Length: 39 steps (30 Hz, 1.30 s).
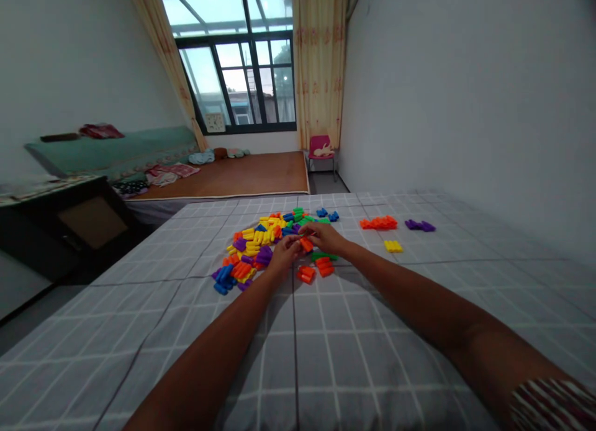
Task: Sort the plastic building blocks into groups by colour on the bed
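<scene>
Both hands meet at the right edge of a pile of coloured plastic toy blocks [261, 237]. An orange toy block [306, 244] sits between my fingers. My left hand [285, 252] closes on its left side, with the fingertips partly hidden. From above and right, my right hand [325, 237] pinches at the same block, thumb and fingers close together. Just below lie two more orange blocks, one on the left [306, 274] and one on the right [325, 267]. A green block [323, 256] rests under my right wrist.
Apart from the pile, on the checked grey cloth [344, 338], are a row of orange blocks [379, 223], a purple group [419, 225], a yellow block [393, 246] and blue blocks [328, 214]. A dark cabinet [69, 226] stands left; a bed [251, 173] lies beyond.
</scene>
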{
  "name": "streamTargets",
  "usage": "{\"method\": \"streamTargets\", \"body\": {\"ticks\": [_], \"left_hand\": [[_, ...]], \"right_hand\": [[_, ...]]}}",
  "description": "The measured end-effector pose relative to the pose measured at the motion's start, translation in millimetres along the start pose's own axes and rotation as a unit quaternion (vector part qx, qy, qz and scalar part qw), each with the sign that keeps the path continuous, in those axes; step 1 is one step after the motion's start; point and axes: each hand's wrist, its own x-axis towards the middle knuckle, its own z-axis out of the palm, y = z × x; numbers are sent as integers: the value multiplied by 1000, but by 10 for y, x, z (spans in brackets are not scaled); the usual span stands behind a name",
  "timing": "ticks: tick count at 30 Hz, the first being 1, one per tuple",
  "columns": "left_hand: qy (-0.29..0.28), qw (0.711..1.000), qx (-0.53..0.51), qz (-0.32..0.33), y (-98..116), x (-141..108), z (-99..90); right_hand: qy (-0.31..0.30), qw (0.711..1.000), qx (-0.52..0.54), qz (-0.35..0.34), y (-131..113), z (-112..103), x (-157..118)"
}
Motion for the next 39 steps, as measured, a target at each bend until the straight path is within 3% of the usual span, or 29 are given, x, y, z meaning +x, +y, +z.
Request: {"method": "streamTargets", "body": {"ticks": [5, 9, 14, 20, 22, 24, 27, 29, 32, 39], "left_hand": [[-30, 999, 39, 19, -31, -42, 41], [-15, 999, 23, 27, 5, -25, 16], [-27, 999, -25, -14, 91, 25, -50], [-31, 999, 6, -25, 87, 56, -61], [-25, 999, 26, -23, 91, 48, -75], [-14, 998, 52, -23, 96, 34, -98], [-7, 996, 80, -27, 89, 26, -127], [-9, 995, 94, -25, 74, 36, -133], [-9, 994, 110, -10, 49, 57, -126], [-15, 993, 115, 1, 31, 34, -129]], "right_hand": [[56, 998, 33, 17, -33, 131, -88], [63, 996, 62, 0, -8, -20, -99], [-15, 993, -15, -112, 51, -236, -152], [-57, 991, -82, -93, 113, -257, -161], [-34, 990, -125, -62, 249, -460, -152], [13, 981, -195, 16, 448, -783, -198], [76, 929, -315, 179, 777, -1294, -387], [80, 900, -355, 239, 949, -1518, -549], [53, 889, -367, 268, 1086, -1612, -716], [-38, 886, -368, 278, 1122, -1434, -679]]}}
